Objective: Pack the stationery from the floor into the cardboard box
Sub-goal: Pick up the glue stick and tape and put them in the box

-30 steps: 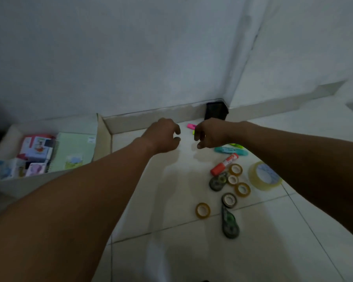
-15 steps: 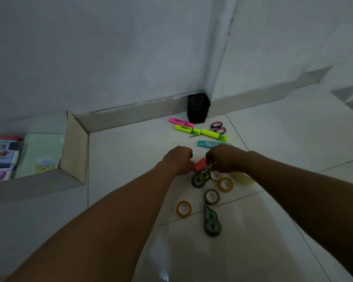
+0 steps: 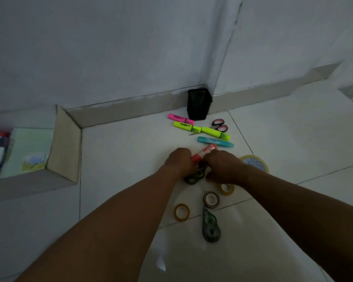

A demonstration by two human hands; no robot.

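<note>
Item: red glue stick (image 3: 203, 153), on the floor among loose tape rolls, your left hand (image 3: 179, 162) and right hand (image 3: 222, 166) curled over it to gather a handful; actual grip cannot be told; cardboard box (image 3: 64, 147) well apart, left, part-filled

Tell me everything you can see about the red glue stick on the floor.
The red glue stick is a short cylinder, plastic by the look, with a white label band bearing print too blurred to read. It lies on its side on the pale tiled floor, angled up to the right. The left hand covers its near end and the right hand is against its side; the grip itself is hidden.
</note>
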